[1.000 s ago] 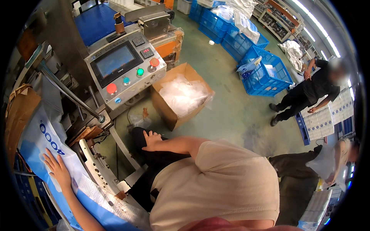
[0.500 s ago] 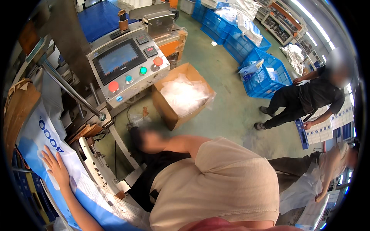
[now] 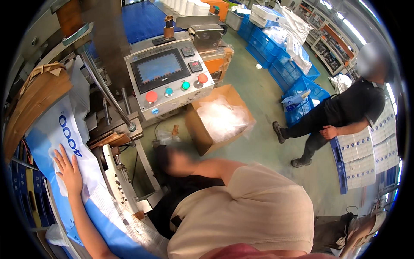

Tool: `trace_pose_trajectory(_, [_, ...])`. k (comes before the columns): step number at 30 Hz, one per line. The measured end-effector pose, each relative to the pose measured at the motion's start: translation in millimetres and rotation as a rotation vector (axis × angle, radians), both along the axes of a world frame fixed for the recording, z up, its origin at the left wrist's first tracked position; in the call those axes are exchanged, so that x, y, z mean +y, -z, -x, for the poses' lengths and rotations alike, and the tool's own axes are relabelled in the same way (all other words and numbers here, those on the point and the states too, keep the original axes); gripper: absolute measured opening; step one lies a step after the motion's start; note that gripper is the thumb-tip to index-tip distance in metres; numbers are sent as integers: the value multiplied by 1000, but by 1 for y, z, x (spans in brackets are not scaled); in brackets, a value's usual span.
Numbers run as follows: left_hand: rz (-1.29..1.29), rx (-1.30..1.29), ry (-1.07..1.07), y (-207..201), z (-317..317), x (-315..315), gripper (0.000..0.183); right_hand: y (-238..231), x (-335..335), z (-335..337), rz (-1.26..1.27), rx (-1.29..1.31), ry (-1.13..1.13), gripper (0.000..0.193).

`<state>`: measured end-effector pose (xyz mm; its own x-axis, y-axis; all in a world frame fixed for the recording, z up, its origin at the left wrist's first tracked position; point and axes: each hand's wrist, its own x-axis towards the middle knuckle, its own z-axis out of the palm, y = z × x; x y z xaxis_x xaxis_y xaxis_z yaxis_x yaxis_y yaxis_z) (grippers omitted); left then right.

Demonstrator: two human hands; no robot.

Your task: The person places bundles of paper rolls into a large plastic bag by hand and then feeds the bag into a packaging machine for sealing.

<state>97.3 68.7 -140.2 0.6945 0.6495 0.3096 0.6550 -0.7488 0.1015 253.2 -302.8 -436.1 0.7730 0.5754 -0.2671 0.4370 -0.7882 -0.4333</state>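
Observation:
My left hand (image 3: 69, 170) lies flat, fingers apart, on a wide blue-and-white plastic film (image 3: 49, 129) that runs down the left side of a packing machine (image 3: 113, 166). My right arm reaches forward across my beige shirt. My right hand (image 3: 174, 160) is a blurred patch above a dark, trouser-like shape, low beside the machine's frame, and its fingers cannot be made out.
A grey control panel (image 3: 168, 80) with a screen and coloured buttons stands ahead. An open cardboard box (image 3: 196, 129) of clear bags sits on the green floor. Blue crates (image 3: 284, 64) stand behind it. A person in black (image 3: 345, 112) walks at right.
The person in black has stepped left, closer to the blue crates. My view has shifted slightly. My left hand stays on the film and my right arm stays reaching forward.

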Motion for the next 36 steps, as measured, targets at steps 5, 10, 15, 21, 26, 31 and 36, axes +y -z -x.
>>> trace_pose_trajectory(5, [18, 26, -28, -3, 3, -5, 58, -8, -1, 4, 26, -9, 19, 105])
trace_pose_trajectory(10, [2, 35, 7, -8, -3, -11, 59, 32, -8, 0, -141, -262, -71, 101])
trace_pose_trajectory(15, [-33, 72, -24, -8, 1, -8, 60, 43, -6, -3, -275, -415, -133, 96])
trace_pose_trajectory(21, [-34, 60, -21, -8, 2, -8, 60, 41, -5, -3, -283, -373, -123, 98])
trace_pose_trajectory(26, [-18, 65, -23, -8, 0, -9, 61, 46, -8, -3, -268, -373, -114, 96])
trace_pose_trajectory(31, [-1, 55, -11, -11, -2, -12, 61, 5, -9, 3, -349, -389, -92, 85])
trace_pose_trajectory(36, [3, 80, -33, -16, 0, -15, 62, -44, -3, 7, -476, -495, -59, 75])
